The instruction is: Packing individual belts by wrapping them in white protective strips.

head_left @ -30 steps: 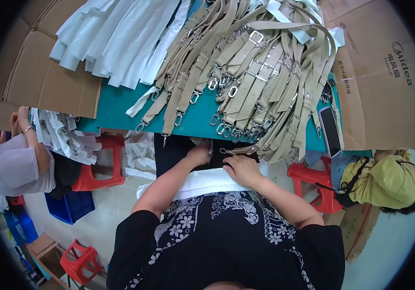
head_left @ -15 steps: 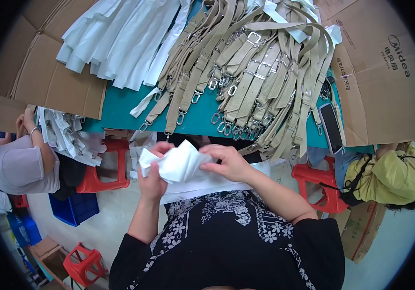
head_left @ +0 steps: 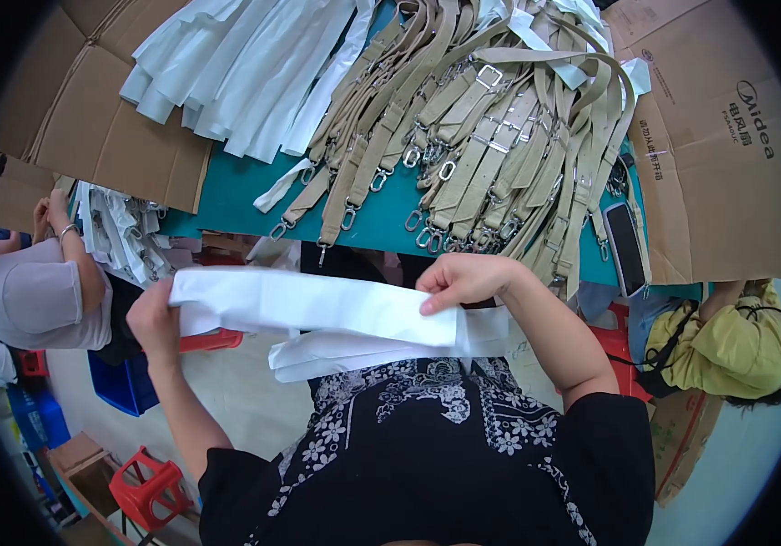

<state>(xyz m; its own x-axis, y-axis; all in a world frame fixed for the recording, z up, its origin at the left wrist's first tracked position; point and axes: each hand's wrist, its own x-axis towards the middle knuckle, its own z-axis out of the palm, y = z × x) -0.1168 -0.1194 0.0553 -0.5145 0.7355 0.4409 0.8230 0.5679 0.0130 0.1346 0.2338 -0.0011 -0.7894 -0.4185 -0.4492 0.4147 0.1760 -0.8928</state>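
Observation:
A long white strip of thin sheet (head_left: 308, 300) is stretched almost level in front of me. My left hand (head_left: 154, 314) is closed on its left end. Near the other end, my right hand (head_left: 463, 280) pinches the upper edge between thumb and fingers. More white strips (head_left: 336, 352) lie under it across my lap. Past my hands, a heap of beige straps (head_left: 463, 187) with metal buckles and snap hooks covers the table, several hooks hanging at its near edge.
The green table (head_left: 236, 205) also bears a fan of white strips (head_left: 236, 77) at far left. Cardboard sheets (head_left: 122, 109) flank it, and a phone (head_left: 625, 247) lies at its right edge. Co-workers sit on both sides. A red stool (head_left: 146, 487) and a blue bin (head_left: 124, 382) stand at left.
The white sheet was bunched between my two hands; now it is drawn out into a long flat strip. My left hand moved out to the left, my right hand slightly right.

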